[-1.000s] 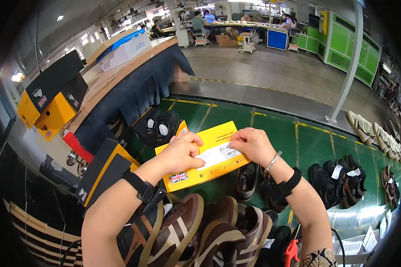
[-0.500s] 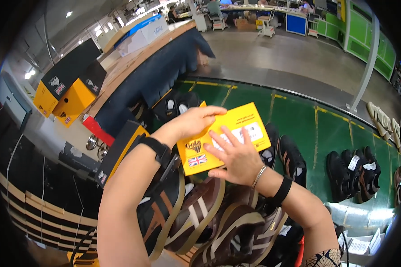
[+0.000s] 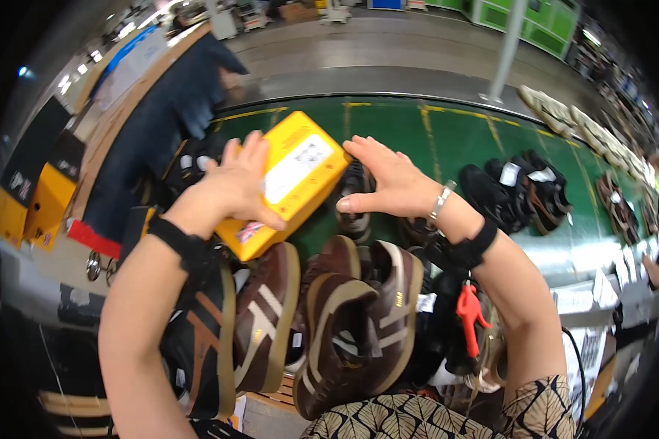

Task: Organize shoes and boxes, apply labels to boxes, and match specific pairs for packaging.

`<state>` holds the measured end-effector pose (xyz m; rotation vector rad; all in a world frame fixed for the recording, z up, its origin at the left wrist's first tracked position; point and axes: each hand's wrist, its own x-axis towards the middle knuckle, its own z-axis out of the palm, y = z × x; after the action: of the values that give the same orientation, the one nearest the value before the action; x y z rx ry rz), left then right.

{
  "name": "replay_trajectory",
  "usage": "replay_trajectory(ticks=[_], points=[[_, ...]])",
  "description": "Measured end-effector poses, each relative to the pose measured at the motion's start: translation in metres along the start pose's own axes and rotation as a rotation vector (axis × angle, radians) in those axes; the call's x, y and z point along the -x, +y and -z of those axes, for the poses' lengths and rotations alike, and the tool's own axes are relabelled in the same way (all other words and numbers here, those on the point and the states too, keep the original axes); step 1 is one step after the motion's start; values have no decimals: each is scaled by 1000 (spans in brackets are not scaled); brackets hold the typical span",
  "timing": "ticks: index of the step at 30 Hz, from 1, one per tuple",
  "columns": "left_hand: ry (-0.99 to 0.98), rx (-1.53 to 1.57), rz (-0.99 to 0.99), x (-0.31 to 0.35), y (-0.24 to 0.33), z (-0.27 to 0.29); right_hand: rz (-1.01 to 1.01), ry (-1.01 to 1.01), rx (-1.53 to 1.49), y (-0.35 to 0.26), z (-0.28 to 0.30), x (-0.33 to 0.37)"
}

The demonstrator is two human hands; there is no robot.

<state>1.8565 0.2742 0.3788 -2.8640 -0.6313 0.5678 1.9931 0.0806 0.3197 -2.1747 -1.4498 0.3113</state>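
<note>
A yellow shoe box (image 3: 316,196) with a white label on its end sits tilted above a row of shoes. My left hand (image 3: 231,183) lies against the box's left side, fingers spread and thumb over the lower part of its end. At the box's right corner, my right hand (image 3: 392,179) is open, thumb and fingers wide apart; whether its fingertips touch the corner I cannot tell. Below the hands stand brown sneakers with cream stripes (image 3: 267,322) and a black sneaker with brown stripes (image 3: 212,344).
A green conveyor belt (image 3: 388,124) with yellow lines carries black shoes (image 3: 490,189) on the right. Pale shoes (image 3: 564,113) line its far edge. Black-and-yellow shoe boxes (image 3: 47,183) stand at the left. A red-handled tool (image 3: 470,314) hangs by my right forearm.
My right hand has lifted off the box's end and moved to its right corner. The left hand has opened along the box's left side. The box is turned, and the view has shifted.
</note>
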Motion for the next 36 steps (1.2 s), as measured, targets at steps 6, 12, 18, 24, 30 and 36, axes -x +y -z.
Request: replay_trajectory(ticks=[6,12,18,24,30,36], points=[[-38,21,32,-4,7,-2,-338,-13,35,30,11,157],[169,65,21,-4,10,-1,-675,-90,180,12,-40,273],[456,-190,-76,-19,-11,5,-612,93,178,14,-45,265],[154,-221,-48,-33,-46,-33,-331,160,-377,-33,2,146],[-290,33,-141,-55,-20,-37,-540,29,-93,29,-41,45],[-157,411,-325,-79,17,-14,-584,-73,-180,43,-37,30]])
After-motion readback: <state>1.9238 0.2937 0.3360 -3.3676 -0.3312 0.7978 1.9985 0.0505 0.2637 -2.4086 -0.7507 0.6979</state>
